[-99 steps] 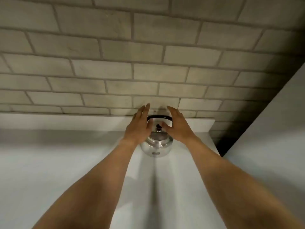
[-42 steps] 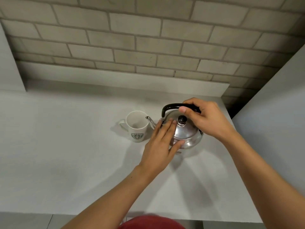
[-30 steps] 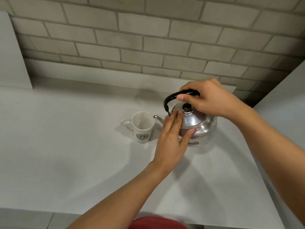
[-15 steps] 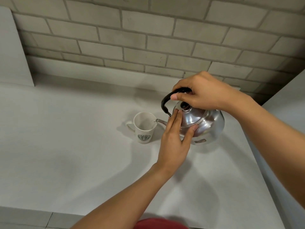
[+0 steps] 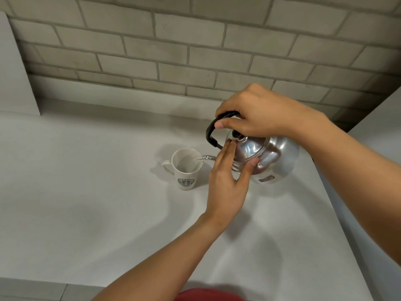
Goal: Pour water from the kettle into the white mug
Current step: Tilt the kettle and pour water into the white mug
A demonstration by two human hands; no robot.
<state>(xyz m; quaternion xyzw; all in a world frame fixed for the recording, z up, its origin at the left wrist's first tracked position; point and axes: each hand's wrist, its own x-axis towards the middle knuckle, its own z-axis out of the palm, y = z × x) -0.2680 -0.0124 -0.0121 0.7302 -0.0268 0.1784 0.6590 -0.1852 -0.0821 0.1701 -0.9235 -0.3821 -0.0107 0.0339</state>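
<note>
1. Your right hand [image 5: 258, 112] is closed around the black handle [image 5: 211, 132] of the steel kettle [image 5: 274, 158], fingers curled over the top and thumb pressed along its near side.
2. The kettle is off the counter [image 5: 86, 192] and tipped to the left, its shadow lying on the surface below and to the right of it.
3. Your left hand [image 5: 227, 181] lies flat and open against the kettle's lid [image 5: 249, 148]: fingers stretched up toward the black knob [image 5: 236, 134], thumb spread onto the body. It grips nothing; it only presses.
4. The thin spout [image 5: 206, 157] reaches just over the right side of the white mug's rim. A faint streak drops from its tip into the cup, but you cannot tell for certain whether that is water.
5. The white mug [image 5: 186, 170] stands upright on the counter just left of your left hand, handle pointing left, a round green logo facing you.
6. Your left hand covers most of the spout's base and the gap between kettle and mug, so that stretch is hidden.
7. Around them the counter is bare. A grey brick wall [image 5: 195, 51] runs behind, a pale panel [image 5: 15, 72] stands at the far left, and another pale surface [image 5: 386, 118] rises at the right edge.
8. A strip of red cloth [image 5: 208, 295] shows at the bottom.
</note>
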